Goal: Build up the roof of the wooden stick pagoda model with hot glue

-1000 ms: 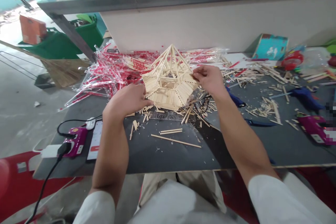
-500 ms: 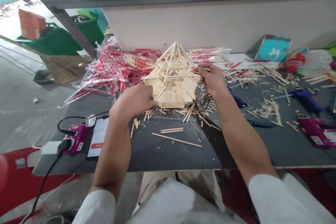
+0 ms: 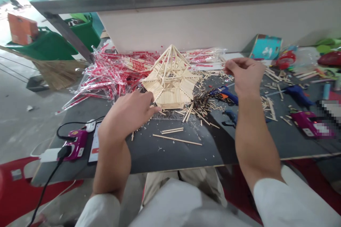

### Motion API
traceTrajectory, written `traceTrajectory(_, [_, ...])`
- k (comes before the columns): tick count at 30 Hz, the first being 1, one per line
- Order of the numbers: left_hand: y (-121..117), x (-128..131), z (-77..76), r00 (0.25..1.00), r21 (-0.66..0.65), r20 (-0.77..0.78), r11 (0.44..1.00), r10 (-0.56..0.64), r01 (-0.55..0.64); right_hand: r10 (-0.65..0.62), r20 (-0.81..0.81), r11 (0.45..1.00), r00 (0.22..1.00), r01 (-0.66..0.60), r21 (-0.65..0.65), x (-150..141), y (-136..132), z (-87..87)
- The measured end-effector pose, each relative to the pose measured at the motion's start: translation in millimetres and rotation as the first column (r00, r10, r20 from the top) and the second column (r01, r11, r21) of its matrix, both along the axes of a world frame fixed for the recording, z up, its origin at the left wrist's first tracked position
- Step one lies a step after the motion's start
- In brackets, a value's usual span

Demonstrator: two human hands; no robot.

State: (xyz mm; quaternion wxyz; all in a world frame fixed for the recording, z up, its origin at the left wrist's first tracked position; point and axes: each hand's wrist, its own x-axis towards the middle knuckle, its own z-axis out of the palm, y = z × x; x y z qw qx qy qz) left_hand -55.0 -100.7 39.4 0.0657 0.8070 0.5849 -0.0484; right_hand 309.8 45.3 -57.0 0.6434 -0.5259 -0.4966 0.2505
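Note:
A roof-shaped model of thin wooden sticks (image 3: pixel 170 85) stands on the dark table (image 3: pixel 165 152), just ahead of me. My left hand (image 3: pixel 128 113) reaches to the model's front-left corner, its fingers closed on the edge. My right hand (image 3: pixel 246 74) hovers to the right of the model, apart from it, above scattered stick offcuts (image 3: pixel 269 104). Its fingertips are pinched together; what they hold, if anything, is too small to see. A blue glue gun (image 3: pixel 223 93) lies between the model and my right forearm.
A heap of red and clear wrappers (image 3: pixel 109 72) lies at the back left. Long loose sticks (image 3: pixel 177 139) lie near the front. A purple charger (image 3: pixel 76 143) and phone (image 3: pixel 93 145) sit at the left edge. A second blue glue gun (image 3: pixel 297 94), a purple device (image 3: pixel 306 127) and a teal box (image 3: pixel 266 46) are at the right.
My right hand let go of the model's right side and moved right and up, fingers pinched. The blue glue gun it covered now shows. My left hand stays at the model's front-left corner.

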Motion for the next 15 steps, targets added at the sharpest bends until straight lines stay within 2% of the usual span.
traceTrajectory(3, [-14,14,1.9,0.995,-0.026,-0.023,0.995,-0.1,0.099,0.02,-0.001,0.995,1.0,-0.02,-0.096,17,-17,-22.4])
traceTrajectory(5, [-17,28,-2.1,0.983,-0.039,-0.019,0.982,-0.184,0.183,0.051,-0.009,0.983,0.999,-0.052,-0.175,28,-27,-40.2])
traceTrajectory(7, [-17,44,-9.6,0.953,-0.043,0.005,0.952,-0.303,0.303,0.049,0.041,0.983,0.998,-0.041,-0.18,41,-33,-54.3])
traceTrajectory(13, [-6,84,-49.2,0.945,-0.151,-0.114,0.945,-0.307,0.289,-0.015,0.175,0.992,0.984,0.036,-0.117,70,-28,-70.3])
traceTrajectory(15, [0,92,-64.2,0.943,-0.191,-0.112,0.938,-0.314,0.289,0.108,0.263,0.989,0.959,-0.077,-0.127,77,-24,-72.7])
